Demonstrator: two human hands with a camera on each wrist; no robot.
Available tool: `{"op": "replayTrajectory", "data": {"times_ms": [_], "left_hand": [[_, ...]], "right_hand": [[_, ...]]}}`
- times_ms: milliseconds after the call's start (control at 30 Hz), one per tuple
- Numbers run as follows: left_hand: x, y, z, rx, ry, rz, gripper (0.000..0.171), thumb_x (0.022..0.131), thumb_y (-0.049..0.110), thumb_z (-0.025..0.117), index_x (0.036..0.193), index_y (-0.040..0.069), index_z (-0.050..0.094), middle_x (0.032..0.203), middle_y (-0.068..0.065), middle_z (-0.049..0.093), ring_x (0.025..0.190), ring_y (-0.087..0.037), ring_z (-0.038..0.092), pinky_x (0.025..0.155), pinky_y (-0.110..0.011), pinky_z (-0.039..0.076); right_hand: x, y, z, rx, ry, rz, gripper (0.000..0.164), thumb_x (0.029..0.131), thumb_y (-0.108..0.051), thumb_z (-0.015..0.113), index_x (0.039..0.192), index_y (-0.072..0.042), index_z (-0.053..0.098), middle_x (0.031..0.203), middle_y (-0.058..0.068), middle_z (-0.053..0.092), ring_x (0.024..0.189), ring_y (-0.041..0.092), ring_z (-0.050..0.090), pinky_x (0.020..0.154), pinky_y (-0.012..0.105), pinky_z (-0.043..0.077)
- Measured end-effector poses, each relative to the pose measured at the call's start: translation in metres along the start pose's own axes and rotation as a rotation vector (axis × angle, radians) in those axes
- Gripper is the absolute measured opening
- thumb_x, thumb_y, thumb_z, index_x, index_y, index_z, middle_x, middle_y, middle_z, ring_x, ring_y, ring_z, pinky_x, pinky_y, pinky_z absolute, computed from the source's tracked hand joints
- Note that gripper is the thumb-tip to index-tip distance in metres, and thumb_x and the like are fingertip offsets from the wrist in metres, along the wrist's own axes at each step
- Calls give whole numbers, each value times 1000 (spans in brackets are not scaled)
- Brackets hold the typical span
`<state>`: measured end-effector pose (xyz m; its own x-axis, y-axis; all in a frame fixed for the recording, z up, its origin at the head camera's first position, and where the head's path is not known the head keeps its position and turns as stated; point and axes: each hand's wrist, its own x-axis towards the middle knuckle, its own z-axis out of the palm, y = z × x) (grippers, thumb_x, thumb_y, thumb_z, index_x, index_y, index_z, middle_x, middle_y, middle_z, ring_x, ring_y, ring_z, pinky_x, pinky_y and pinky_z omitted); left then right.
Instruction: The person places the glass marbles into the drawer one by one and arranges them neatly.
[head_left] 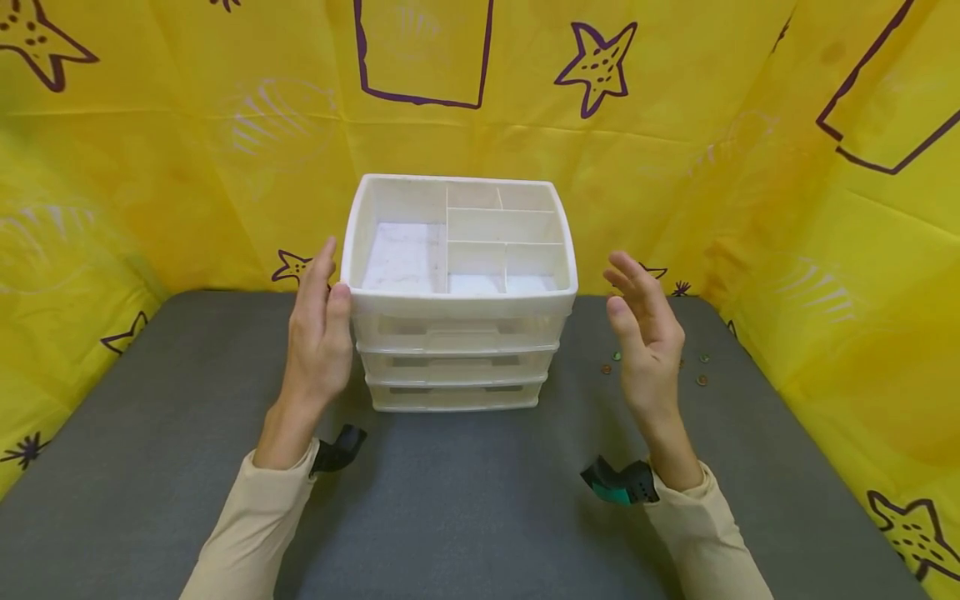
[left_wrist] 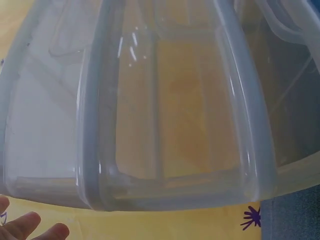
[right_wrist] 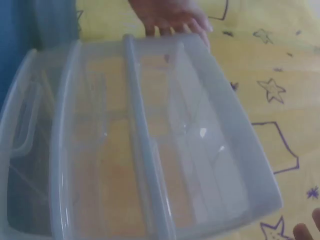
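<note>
**Nothing braced on the right, so what could bite us?**

Closest in, the black wrist mounts [head_left: 618,482] jut inward; if we lean forward, one could snag a drawer [head_left: 457,367]. Next up, our left grip [head_left: 318,342] isn't closed: fingers straight along the left side of the drawer unit [head_left: 461,304], thumb by the front corner, seemingly touching. Our right grip [head_left: 647,350] is relaxed, holding nothing, apart from the other side. So a push from the left alone would probably skew or slide the thing. It's standing upright mid-table [head_left: 480,500], three drawers closed under the divided top tray [head_left: 405,254]. Tip it forward and they might slide out, imo. Past our right grip sit tiny brown and green bits [head_left: 702,380]; a careless sweep could scatter them. Farthest back, the yellow cloth [head_left: 480,142] might get bumped if we shove rearward.
</note>
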<state>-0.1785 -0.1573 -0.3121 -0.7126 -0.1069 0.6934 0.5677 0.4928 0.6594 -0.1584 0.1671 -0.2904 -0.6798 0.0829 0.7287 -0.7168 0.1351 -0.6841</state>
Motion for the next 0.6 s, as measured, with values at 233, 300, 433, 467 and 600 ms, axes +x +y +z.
{"op": "replayTrajectory", "data": {"times_ms": [233, 300, 433, 467, 600], "left_hand": [[4, 6, 2, -10, -13, 35, 52, 103, 16, 43, 154, 9, 35, 157, -12, 39, 143, -25, 35, 119, -49, 25], [5, 7, 3, -11, -20, 37, 53, 102, 16, 44, 154, 10, 35, 157, -11, 38, 144, -25, 35, 119, -50, 24], [7, 8, 4, 14, -42, 19, 55, 102, 18, 45, 155, 12, 34, 159, -9, 35, 144, -26, 34, 118, -53, 25], [8, 8, 5, 22, -49, 14, 55, 102, 19, 46, 155, 12, 33, 160, -9, 34, 145, -26, 34, 118, -54, 25], [10, 8, 6, 41, -66, -7, 58, 101, 21, 47, 156, 13, 31, 161, -10, 31, 144, -29, 33, 117, -57, 26]], "right_hand": [[-4, -2, 9, 157, -28, 8, 39, 99, -1, 51, 138, 0, 54, 134, 0, 63, 121, 17, 61, 102, 27, 48], [-6, -2, 12, 174, -33, 15, 38, 99, 0, 52, 137, -1, 56, 132, -1, 64, 119, 17, 62, 101, 27, 49], [-11, -4, 19, 157, -21, -25, 35, 97, 0, 55, 132, 1, 59, 128, 0, 66, 116, 18, 63, 95, 24, 50], [-13, -5, 21, 154, -26, -43, 34, 97, 1, 55, 130, 3, 59, 128, 1, 66, 115, 18, 63, 93, 24, 49], [-18, -4, 30, 154, -92, -101, 33, 93, 7, 54, 126, 12, 57, 126, 2, 67, 112, 19, 64, 85, 23, 49]]}}
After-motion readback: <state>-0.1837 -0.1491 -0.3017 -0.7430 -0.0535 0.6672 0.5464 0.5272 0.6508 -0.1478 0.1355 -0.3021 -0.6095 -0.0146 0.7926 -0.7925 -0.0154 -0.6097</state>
